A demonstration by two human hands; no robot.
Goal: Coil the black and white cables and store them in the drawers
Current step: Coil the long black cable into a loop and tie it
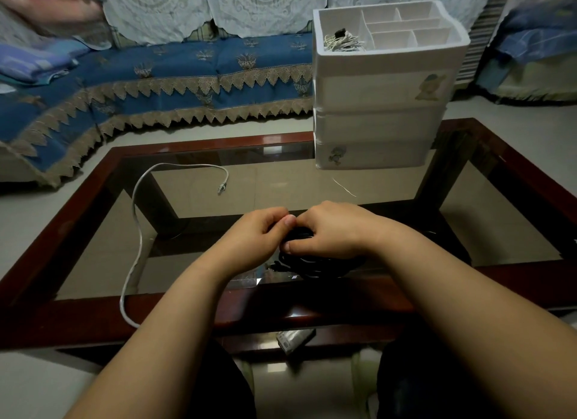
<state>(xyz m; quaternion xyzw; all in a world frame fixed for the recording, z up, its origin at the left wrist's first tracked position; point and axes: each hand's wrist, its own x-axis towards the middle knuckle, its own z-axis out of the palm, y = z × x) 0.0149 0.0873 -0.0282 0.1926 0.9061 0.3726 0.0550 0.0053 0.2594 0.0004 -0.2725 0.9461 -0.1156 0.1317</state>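
At the centre of the frame the left hand (259, 231) and right hand (331, 231) both pinch the bundled black cable (312, 262), likely so its loops cannot spring apart (perhaps while fastening them). The white cable (137, 231) lies loose at left on the glass table (515, 219), apart from the drawers (374, 122) at upper right.

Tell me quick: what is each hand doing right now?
Left hand: closed, pinching at the black cable bundle.
Right hand: closed on the black cable coil.
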